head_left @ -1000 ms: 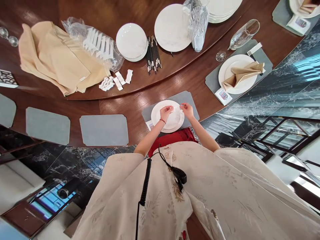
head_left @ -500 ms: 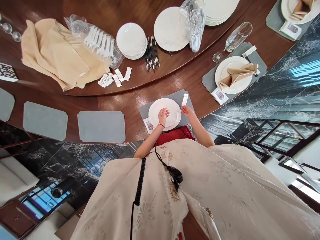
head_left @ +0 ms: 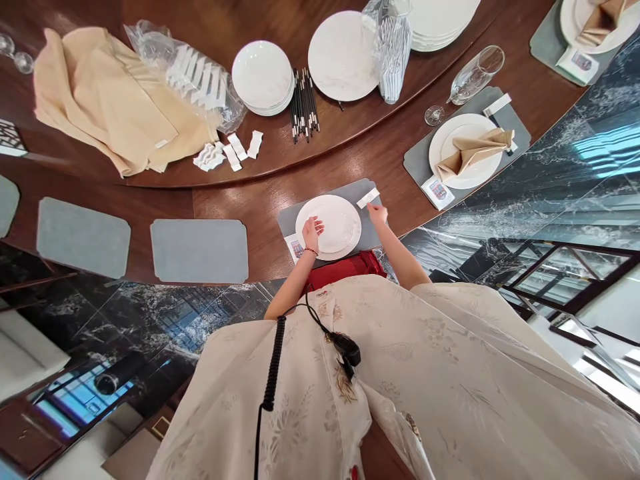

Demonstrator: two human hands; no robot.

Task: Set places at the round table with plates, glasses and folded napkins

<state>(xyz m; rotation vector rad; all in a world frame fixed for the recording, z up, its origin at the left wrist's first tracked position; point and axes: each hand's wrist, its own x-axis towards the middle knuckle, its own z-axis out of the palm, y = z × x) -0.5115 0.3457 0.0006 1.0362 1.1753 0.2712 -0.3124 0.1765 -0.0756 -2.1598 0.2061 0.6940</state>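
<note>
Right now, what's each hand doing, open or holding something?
Left hand: open, resting on the white plate.
Right hand: open, empty, beside the white folded strip.

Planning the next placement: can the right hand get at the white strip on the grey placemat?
Probably yes. The right hand is right beside the white strip, with nothing visible between them; the white plate on the grey placemat lies to the hand's other side.
</note>
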